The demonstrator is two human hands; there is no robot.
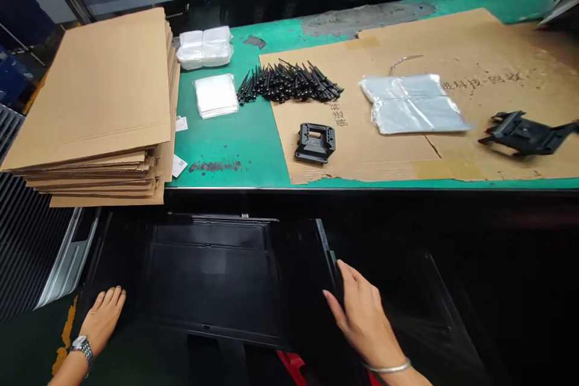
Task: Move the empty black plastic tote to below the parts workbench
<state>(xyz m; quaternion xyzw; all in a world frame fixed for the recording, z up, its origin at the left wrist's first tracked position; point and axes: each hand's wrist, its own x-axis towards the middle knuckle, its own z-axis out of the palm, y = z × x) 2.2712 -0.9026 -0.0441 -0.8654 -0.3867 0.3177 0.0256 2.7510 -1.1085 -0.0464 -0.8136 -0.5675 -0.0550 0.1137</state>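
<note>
A large black plastic box (210, 280) with a ribbed, recessed panel sits below the front edge of the workbench. My left hand (103, 316), with a watch on its wrist, is closed at the box's left side; part of its grip blends into the dark plastic. On the opposite side, my right hand (364, 310) wraps round the box's right edge, thumb on the inner face and fingers outside. A bangle circles that wrist. Under the box shows a bit of red plastic (293, 367).
A stack of cardboard sheets (94, 84) overhangs the green bench (212, 176) at left. Further along lie white packets (217, 95), a pile of black pin-like parts (292, 81), a black bracket (315, 143), clear plastic bags (414, 104) and another black part (527, 134).
</note>
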